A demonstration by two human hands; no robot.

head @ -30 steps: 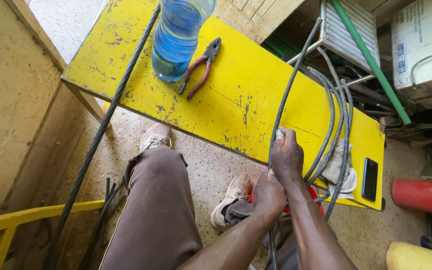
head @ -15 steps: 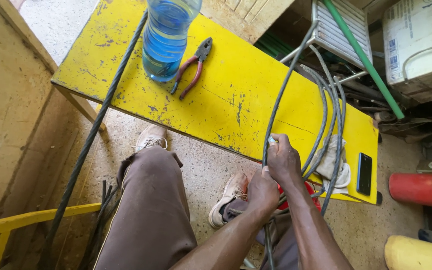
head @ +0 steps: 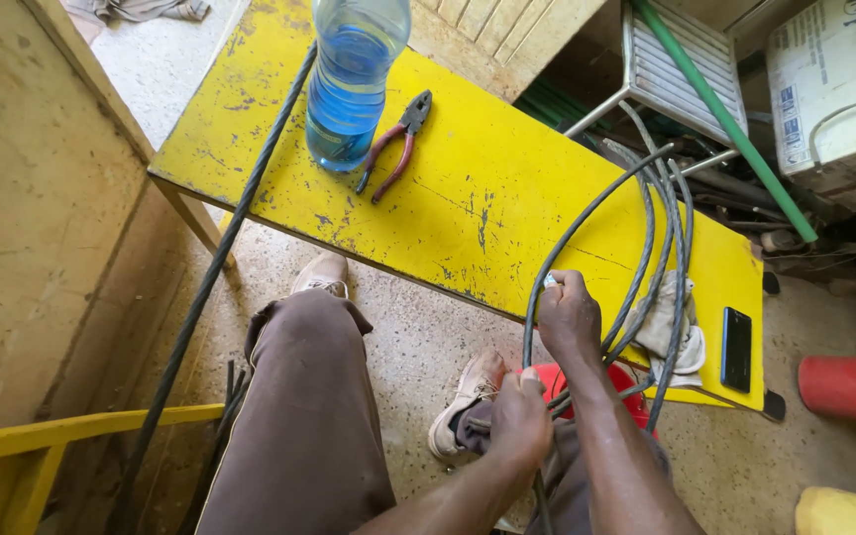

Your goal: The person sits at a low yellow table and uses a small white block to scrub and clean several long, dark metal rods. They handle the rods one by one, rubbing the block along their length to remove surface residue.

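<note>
Lower centre of frame: I have both hands closed on the grey cable point(head: 587, 223), right hand point(head: 569, 315) above left hand point(head: 519, 416). Coiling step; next move needs another loop gathered.

A blue-tinted plastic water bottle point(head: 354, 84) stands on a scuffed yellow tabletop point(head: 507, 188), with red-handled pliers point(head: 395, 146) lying just beside it. Near the tabletop's far right end, a black phone point(head: 735, 348) rests flat next to a crumpled grey cloth point(head: 671, 327). A long dark rod point(head: 220, 263) leans across the left edge. Beyond, a green pipe point(head: 725, 124) slants past a cardboard box point(head: 839, 84); a red cylinder point(head: 849, 389) lies on the floor.
</note>
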